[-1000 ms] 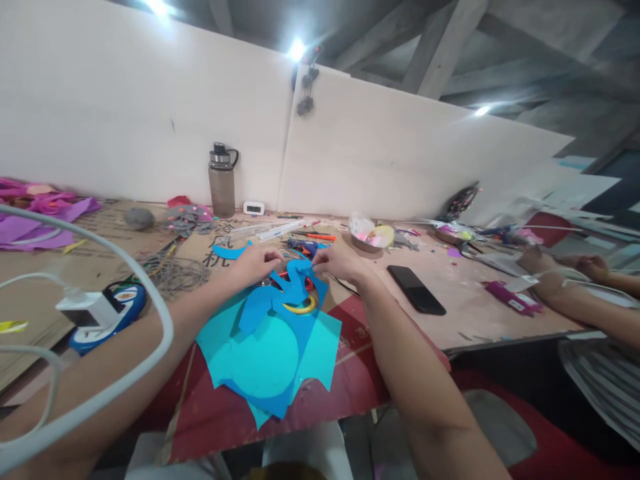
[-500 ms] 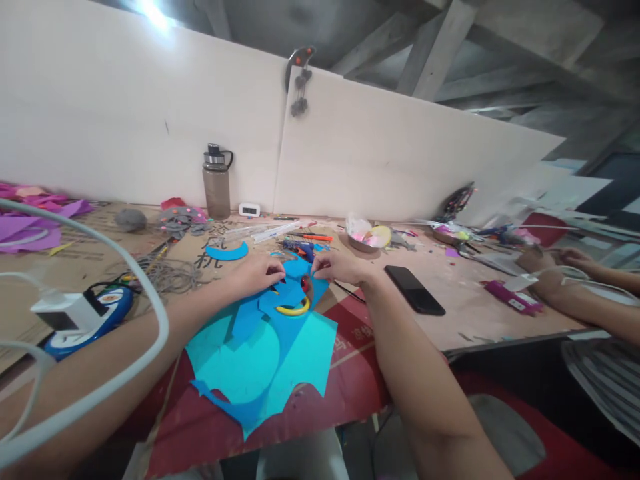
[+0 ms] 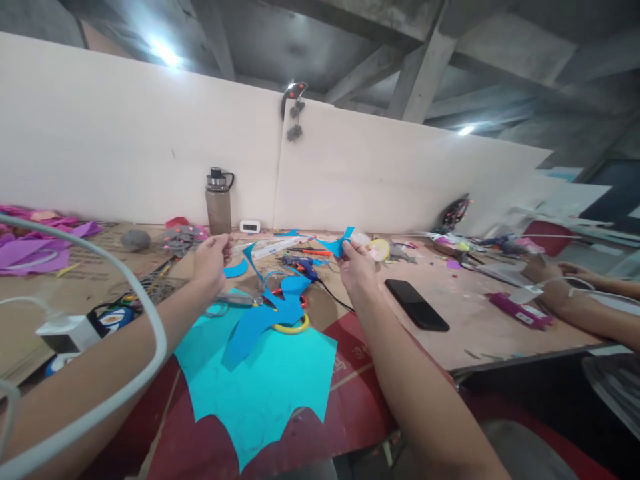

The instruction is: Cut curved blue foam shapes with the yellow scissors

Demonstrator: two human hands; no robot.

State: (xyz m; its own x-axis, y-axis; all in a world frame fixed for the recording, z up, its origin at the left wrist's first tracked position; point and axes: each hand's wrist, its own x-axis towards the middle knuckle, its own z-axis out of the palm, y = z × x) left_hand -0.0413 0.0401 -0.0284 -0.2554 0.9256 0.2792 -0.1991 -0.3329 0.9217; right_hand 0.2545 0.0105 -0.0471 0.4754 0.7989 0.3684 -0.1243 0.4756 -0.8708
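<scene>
My left hand [image 3: 210, 257] is raised above the table with thumb and fingers pinched. A thin blue strip [image 3: 254, 263] runs from near its fingertips down to a dark blue cut-out [image 3: 265, 317]. My right hand [image 3: 356, 268] is also raised and pinches a small blue cut piece [image 3: 339, 247]. The cut-out lies partly lifted over a cyan sheet [image 3: 270, 387] with a scalloped lower edge. A yellow ring [image 3: 293, 327] and grey scissors [image 3: 234, 303] lie by the cut-out.
A black phone [image 3: 416, 305] lies right of my right arm. A bottle [image 3: 219, 200] and small clock [image 3: 249, 227] stand by the white wall. A white cable [image 3: 133, 270] and charger [image 3: 63, 332] sit left. Another person's hands [image 3: 550, 273] work at the right.
Both hands have lifted off the blue cut-out and moved apart. The right hand now carries a small blue piece, and the dark blue sheet under the cyan one is gone from view.
</scene>
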